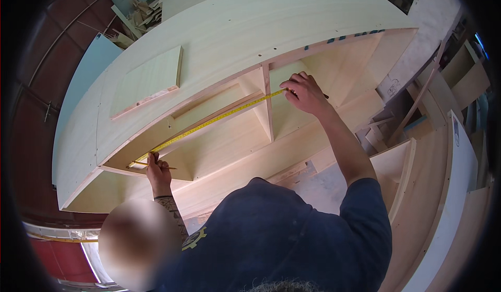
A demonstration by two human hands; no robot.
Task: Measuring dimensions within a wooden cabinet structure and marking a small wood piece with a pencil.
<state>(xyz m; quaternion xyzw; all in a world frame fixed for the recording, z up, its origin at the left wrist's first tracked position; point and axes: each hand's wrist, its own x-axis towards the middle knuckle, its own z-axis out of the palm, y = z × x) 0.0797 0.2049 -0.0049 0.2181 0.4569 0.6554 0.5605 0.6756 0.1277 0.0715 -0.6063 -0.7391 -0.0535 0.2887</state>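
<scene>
A yellow tape measure [209, 121] is stretched across the front of a pale wooden cabinet frame [267, 109], from the left end of an open compartment to just past the upright divider. At the left end, my left hand [159, 173] is closed on the tape near its tip, with a thin pencil-like stick [168, 167] across the fingers. My right hand [307, 94] pinches the tape just right of the divider. A small dark tip [326, 96] shows beside that hand; what it is I cannot tell.
A loose board [148, 83] lies on the broad panel [235, 26] beyond the openings. Wood scraps [143, 15] are heaped at the back left. Boards and another wooden frame [402, 172] stand on the right. A pale blue sheet [86, 78] leans at the left.
</scene>
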